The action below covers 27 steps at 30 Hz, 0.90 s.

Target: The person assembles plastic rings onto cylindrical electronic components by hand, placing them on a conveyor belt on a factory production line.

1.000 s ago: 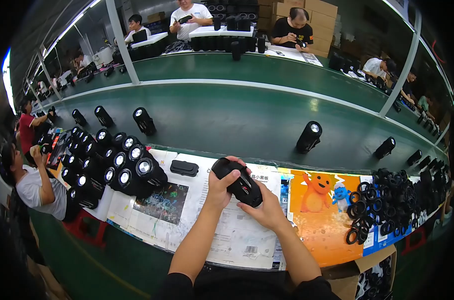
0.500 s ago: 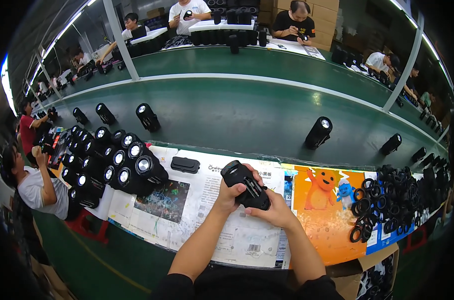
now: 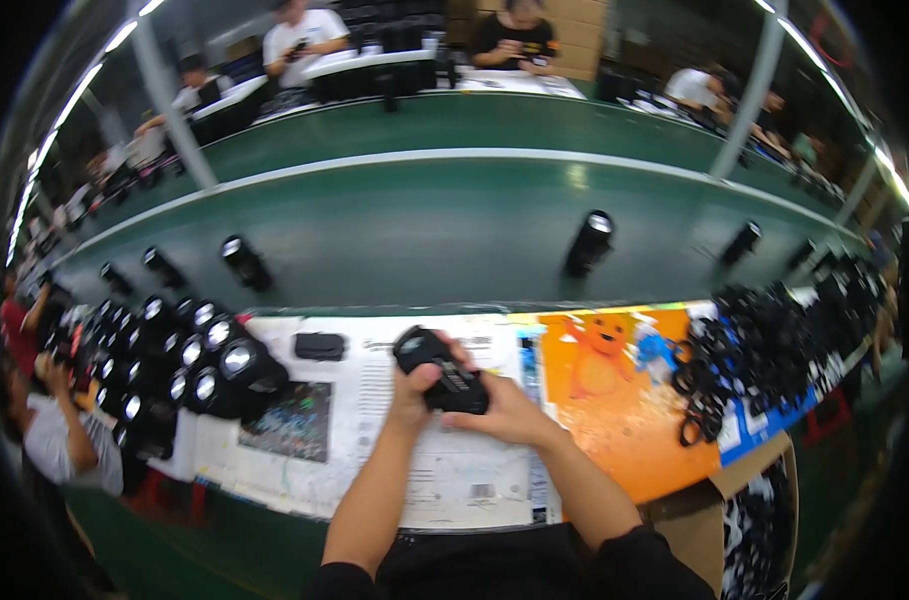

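Observation:
Both hands hold one black cylindrical speaker [image 3: 439, 372] over the white printed sheet [image 3: 375, 480] on the bench. It lies tilted, its upper end toward the left and a flat panel with small pale markings facing up. My left hand [image 3: 413, 392] is closed round its left side, with the thumb on top. My right hand [image 3: 510, 412] grips the lower right end, fingers behind and thumb along the near edge. A small black oblong part [image 3: 320, 346] lies on the sheet to the left of my hands.
Many similar speakers [image 3: 237, 362] with silver round ends stand grouped at left. Black rings [image 3: 697, 428] are piled at right beside an orange sheet [image 3: 625, 440]. Single speakers [image 3: 589, 243] stand along the green belt [image 3: 405, 240] ahead. An open carton [image 3: 710, 545] is at lower right. Co-workers sit beyond.
The whole view has shifted and blurred, so bench and hands appear further left. Both hands keep their hold on the speaker, with little change in grip.

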Tool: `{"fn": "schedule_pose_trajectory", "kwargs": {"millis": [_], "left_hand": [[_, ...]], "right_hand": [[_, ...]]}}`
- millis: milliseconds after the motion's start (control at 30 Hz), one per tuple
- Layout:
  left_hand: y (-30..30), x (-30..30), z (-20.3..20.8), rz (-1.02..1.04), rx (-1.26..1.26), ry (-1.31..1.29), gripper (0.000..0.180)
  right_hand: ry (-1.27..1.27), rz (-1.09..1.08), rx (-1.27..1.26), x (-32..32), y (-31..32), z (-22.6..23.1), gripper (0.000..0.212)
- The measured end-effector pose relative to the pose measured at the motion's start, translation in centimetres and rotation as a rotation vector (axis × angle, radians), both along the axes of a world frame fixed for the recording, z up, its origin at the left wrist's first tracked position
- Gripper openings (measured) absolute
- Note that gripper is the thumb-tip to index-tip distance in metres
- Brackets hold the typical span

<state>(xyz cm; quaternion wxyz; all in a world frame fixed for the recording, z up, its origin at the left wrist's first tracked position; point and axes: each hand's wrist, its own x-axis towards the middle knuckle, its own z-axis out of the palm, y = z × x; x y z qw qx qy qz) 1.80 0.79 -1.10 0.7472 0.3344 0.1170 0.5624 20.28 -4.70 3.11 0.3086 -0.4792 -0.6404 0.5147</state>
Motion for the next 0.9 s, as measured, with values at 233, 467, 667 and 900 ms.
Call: {"fn": "schedule_pose_trajectory", "kwargs": {"millis": [233,467,667,900], "left_hand": [[0.9,-0.8,0.4,-0.013,0.015,0.066,0.064],[-0.6,0.0,2.6,-0.025,0.183,0.397,0.057],[-0.6,-0.7,3.4,-0.136,0.188,0.418,0.066],[-0.5,-0.7,2.0,-0.146,0.182,0.368,0.069]], "right_hand": [[-0.164,0.165,0.043,1.6,1.1,0.8,0.084],[-0.893,-0.525,0.565,22.2,-5.0,3.1,0.027],[-1.334,-0.333,0.534,29.8,-7.6,4.0,0.028],[-0.856,-0.498,0.497,23.3,-6.3,4.5,0.021]]}}
